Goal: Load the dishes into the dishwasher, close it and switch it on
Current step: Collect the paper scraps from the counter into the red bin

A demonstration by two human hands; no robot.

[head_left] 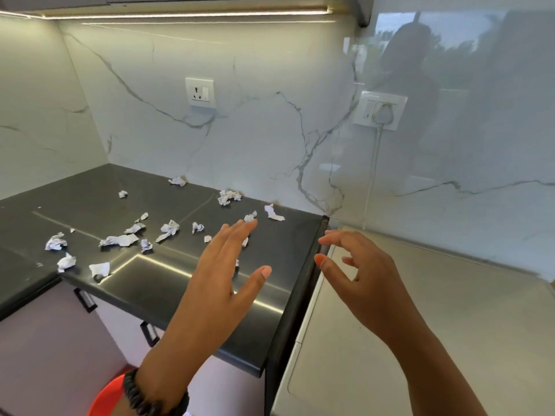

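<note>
- Left hand (220, 265) hovers above the dark worktop (168, 274), grip released, fingers straight and spread, holding nothing.
- Right hand (360, 277) hangs over the worktop's right edge, fingers loosely bent, grasping nothing.
- Crumpled paper scraps (118, 240) lie scattered beyond and left of the left fingertips.
- No dishes or dishwasher in view; a pale surface (435, 325) lies under the right hand.
</note>
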